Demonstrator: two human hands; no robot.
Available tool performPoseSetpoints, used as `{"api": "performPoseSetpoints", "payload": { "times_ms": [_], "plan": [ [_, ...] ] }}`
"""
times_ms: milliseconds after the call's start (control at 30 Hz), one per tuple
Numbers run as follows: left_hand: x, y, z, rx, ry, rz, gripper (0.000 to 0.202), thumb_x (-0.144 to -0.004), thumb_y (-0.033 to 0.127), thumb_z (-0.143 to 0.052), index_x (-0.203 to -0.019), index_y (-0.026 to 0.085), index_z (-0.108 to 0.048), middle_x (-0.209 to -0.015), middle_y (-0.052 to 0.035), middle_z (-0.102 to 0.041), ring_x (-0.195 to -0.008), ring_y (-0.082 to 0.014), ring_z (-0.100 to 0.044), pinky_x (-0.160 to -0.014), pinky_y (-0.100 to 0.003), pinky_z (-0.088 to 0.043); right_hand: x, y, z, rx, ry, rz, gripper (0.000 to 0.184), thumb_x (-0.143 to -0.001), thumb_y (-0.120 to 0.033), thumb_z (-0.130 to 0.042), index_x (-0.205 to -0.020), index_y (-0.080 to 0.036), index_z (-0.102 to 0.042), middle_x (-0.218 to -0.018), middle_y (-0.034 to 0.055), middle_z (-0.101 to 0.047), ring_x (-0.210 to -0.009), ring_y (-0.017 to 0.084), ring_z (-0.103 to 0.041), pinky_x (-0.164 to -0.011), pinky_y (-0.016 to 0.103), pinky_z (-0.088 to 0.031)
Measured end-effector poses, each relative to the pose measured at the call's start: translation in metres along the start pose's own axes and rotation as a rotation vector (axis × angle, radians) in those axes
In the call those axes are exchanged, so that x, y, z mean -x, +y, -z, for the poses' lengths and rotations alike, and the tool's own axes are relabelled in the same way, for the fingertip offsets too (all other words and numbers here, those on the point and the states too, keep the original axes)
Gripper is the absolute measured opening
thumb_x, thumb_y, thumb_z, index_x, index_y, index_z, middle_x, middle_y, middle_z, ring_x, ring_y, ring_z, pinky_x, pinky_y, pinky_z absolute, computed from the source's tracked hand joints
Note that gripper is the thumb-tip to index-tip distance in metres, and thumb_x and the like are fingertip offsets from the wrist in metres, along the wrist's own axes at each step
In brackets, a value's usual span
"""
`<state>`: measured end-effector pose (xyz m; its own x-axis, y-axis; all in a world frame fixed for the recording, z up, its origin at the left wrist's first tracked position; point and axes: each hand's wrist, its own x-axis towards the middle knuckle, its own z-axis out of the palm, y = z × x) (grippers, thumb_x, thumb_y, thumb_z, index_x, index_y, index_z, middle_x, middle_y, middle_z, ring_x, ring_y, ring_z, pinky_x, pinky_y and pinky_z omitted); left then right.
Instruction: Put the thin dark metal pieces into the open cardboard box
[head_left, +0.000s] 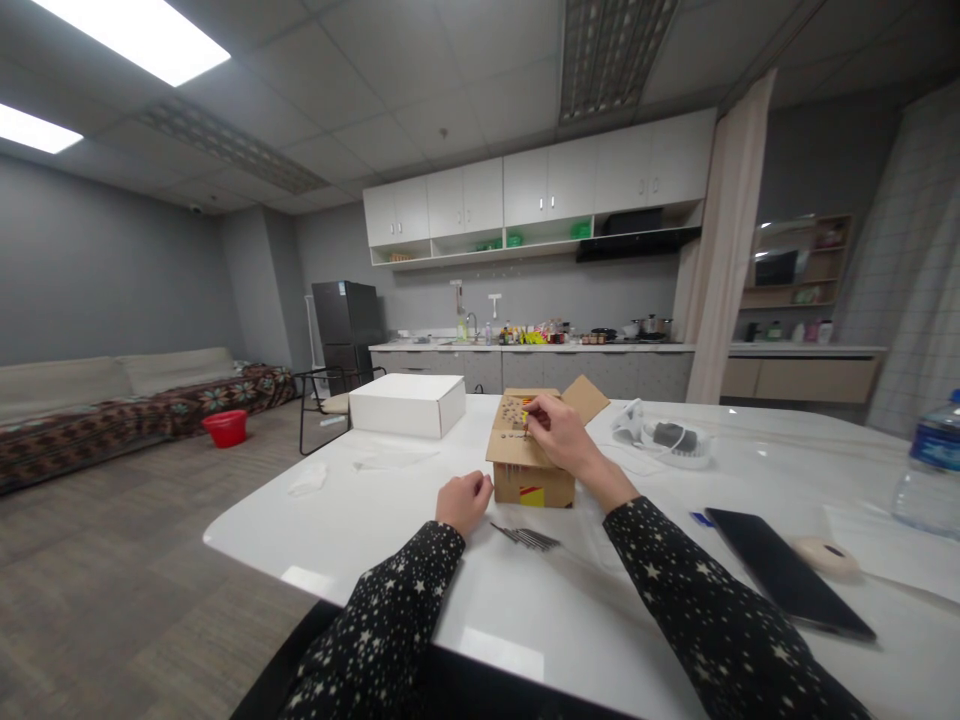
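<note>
A brown cardboard box (534, 484) stands in front of me, its top dotted with small round bits and a flap raised at the right. Thin rods show below the edge of its top. Over that top my right hand (555, 430) is closed in a pinch; a thin dark piece shows under the fingertips, too small to name. My left hand (463, 502) is curled beside the box's left front corner, close to or touching it. What the left fingers hold, if anything, is hidden. Several thin dark metal pins, perhaps nails, lie in a pile (526, 539) before the box.
A white box (409, 404) sits at the table's back left, with crumpled plastic (308, 480) nearer. To the right are a white corded device (679, 440), a black tablet (787, 570), a beige mouse (826, 556) and a water bottle (930, 470).
</note>
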<state>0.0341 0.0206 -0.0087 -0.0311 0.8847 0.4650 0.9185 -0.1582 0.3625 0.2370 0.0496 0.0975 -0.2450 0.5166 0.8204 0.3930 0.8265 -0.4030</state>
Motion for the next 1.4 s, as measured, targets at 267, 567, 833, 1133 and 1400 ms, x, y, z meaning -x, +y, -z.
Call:
{"api": "performPoseSetpoints", "payload": {
  "times_ms": [267, 567, 833, 1133, 1400],
  "plan": [
    [-0.001, -0.001, -0.002, 0.001, 0.006, -0.005, 0.039, -0.095, 0.039, -0.040, -0.063, 0.020, -0.052, -0.063, -0.0022, -0.063, -0.063, -0.0149, -0.054, -0.058, -0.029, -0.019, 0.001, -0.006, 0.005, 0.110, -0.083, 0.004, 0.019, -0.077, -0.008, -0.052, -0.081, -0.016, -0.069, -0.084, 0.0054, -0.066, -0.076, 0.018, -0.061, -0.075, 0.032, -0.050],
    [-0.001, -0.002, -0.002, 0.000, 0.006, -0.002, 0.040, -0.095, 0.039, -0.040, -0.063, 0.020, -0.053, -0.063, -0.0021, -0.063, -0.063, -0.0149, -0.054, -0.058, -0.028, -0.020, 0.000, -0.008, 0.010, 0.119, -0.044, 0.005, 0.022, -0.077, -0.008, -0.052, -0.084, -0.016, -0.071, -0.088, 0.0060, -0.069, -0.080, 0.018, -0.063, -0.076, 0.031, -0.049],
    [-0.001, -0.002, -0.002, 0.002, 0.006, -0.007, 0.040, -0.095, 0.039, -0.040, -0.063, 0.020, -0.054, -0.062, -0.0023, -0.062, -0.063, -0.0149, -0.054, -0.059, -0.028, -0.021, 0.002, -0.008, 0.013, 0.202, -0.217, -0.020, 0.023, -0.078, -0.006, -0.053, -0.074, -0.017, -0.072, -0.087, 0.0066, -0.070, -0.082, 0.019, -0.064, -0.081, 0.031, -0.048],
    [0.000, -0.003, -0.003, -0.009, 0.007, -0.001, 0.040, -0.095, 0.039, -0.040, -0.063, 0.020, -0.054, -0.063, -0.0024, -0.064, -0.063, -0.0153, -0.056, -0.058, -0.029, -0.020, 0.009, -0.018, 0.016, 0.246, -0.111, 0.105, 0.020, -0.082, -0.008, -0.051, -0.085, -0.017, -0.069, -0.091, 0.0079, -0.070, -0.086, 0.021, -0.064, -0.080, 0.034, -0.048],
    [0.001, 0.001, 0.000, -0.016, -0.011, 0.008, 0.039, -0.096, 0.040, -0.039, -0.069, 0.021, -0.061, -0.070, -0.0033, -0.068, -0.067, -0.0169, -0.059, -0.059, -0.029, -0.022, 0.060, -0.054, -0.004, 0.341, -0.100, 0.662, 0.017, -0.087, -0.011, -0.047, -0.082, -0.017, -0.062, -0.069, 0.0038, -0.059, -0.066, 0.018, -0.052, -0.063, 0.031, -0.041]
  ]
}}
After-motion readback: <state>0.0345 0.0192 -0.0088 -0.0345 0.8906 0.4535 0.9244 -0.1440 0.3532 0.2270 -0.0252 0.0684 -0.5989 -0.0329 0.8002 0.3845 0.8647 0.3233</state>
